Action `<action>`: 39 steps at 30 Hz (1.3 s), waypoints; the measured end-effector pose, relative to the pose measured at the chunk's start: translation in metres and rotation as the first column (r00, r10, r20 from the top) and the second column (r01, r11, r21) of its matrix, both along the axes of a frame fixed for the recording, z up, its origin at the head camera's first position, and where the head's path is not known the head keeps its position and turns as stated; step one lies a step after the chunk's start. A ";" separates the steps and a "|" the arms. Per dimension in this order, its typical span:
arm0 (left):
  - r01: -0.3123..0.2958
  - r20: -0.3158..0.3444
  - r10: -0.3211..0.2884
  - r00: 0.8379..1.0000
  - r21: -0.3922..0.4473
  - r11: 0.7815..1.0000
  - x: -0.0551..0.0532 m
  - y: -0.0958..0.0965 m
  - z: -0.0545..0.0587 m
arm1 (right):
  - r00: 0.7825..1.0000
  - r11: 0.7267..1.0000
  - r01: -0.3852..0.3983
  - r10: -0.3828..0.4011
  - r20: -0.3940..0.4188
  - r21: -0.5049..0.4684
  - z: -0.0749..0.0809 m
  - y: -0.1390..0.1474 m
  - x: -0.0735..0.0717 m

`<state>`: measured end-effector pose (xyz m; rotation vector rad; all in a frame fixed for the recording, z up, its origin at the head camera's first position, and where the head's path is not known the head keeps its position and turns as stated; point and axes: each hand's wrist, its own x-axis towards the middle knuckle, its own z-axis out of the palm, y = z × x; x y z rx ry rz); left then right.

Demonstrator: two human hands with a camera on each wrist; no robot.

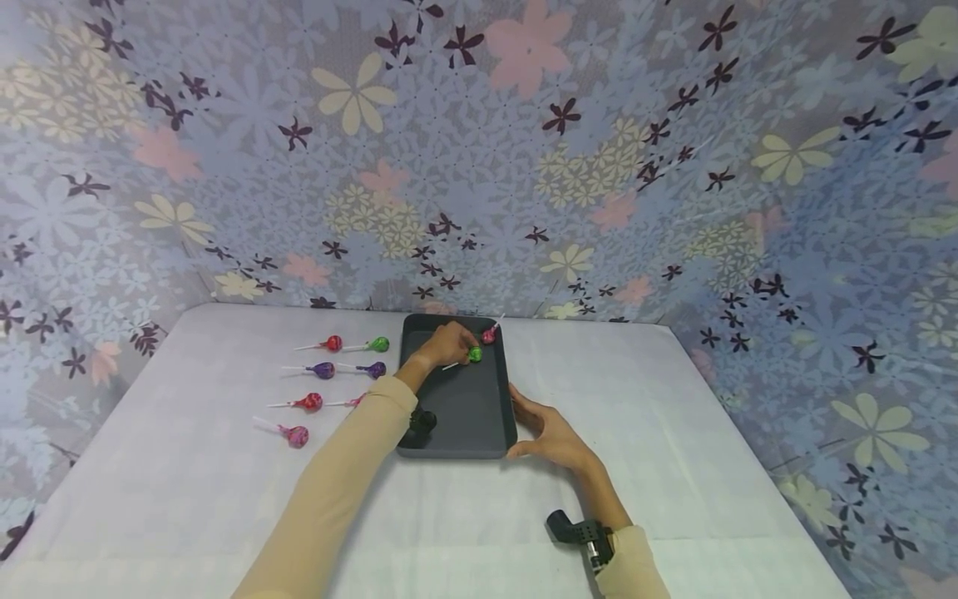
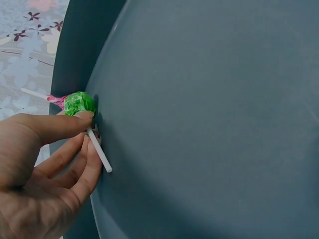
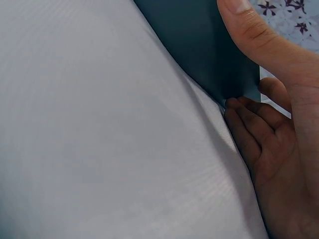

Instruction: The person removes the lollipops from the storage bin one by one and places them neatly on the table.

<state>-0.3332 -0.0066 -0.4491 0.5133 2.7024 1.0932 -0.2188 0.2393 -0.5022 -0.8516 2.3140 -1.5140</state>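
My left hand (image 1: 449,343) reaches over the dark grey tray (image 1: 467,420) and pinches a green-wrapped lollipop (image 1: 475,354) between thumb and fingers. In the left wrist view, the green lollipop (image 2: 79,103) has its white stick slanting down over the tray floor. Just beyond it, a pink lollipop (image 1: 489,335) lies at the tray's far right corner, stick over the rim. My right hand (image 1: 554,437) touches the tray's right side near the front corner; in the right wrist view its fingers (image 3: 256,124) lie along the outer wall, thumb spread apart.
Left of the tray, several lollipops lie on the white cloth (image 1: 187,466) in rough rows: red (image 1: 334,343), green (image 1: 380,344), purple (image 1: 324,370) and pink (image 1: 298,437) ones among them. My left sleeve partly covers one. A flowered curtain (image 1: 479,166) stands behind the table.
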 end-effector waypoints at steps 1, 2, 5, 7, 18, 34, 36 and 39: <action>-0.001 0.003 0.001 1.000 0.009 1.000 0.001 0.000 0.001 | 1.000 1.000 0.001 -0.001 -0.001 0.001 0.000 0.000 0.000; 0.001 0.007 -0.001 1.000 0.014 1.000 0.002 -0.001 0.001 | 1.000 1.000 0.000 0.000 -0.001 0.002 0.000 0.000 -0.001; 0.003 0.028 -0.004 1.000 0.027 1.000 0.005 -0.002 0.002 | 1.000 1.000 -0.004 0.004 0.000 0.001 0.000 0.000 -0.001; 0.015 0.033 -0.016 0.999 0.027 1.000 0.006 -0.003 0.004 | 1.000 1.000 -0.004 0.004 -0.001 0.000 0.000 0.000 -0.001; 0.127 -0.027 -0.126 0.992 0.010 0.992 0.014 -0.010 0.024 | 0.999 1.000 -0.013 0.013 -0.034 -0.003 0.001 -0.002 -0.003; 0.253 -0.066 -0.255 0.965 -0.040 0.967 0.039 -0.021 0.040 | 0.998 0.999 -0.031 0.030 -0.051 -0.017 -0.004 0.002 0.002; 0.252 -0.098 -0.257 0.962 -0.057 0.966 0.043 -0.025 0.044 | 0.998 0.999 -0.030 0.029 -0.057 -0.014 -0.003 0.002 0.000; 0.253 -0.109 -0.259 0.960 -0.072 0.965 0.049 -0.030 0.047 | 0.998 1.000 -0.022 0.021 -0.052 -0.011 -0.003 0.003 0.000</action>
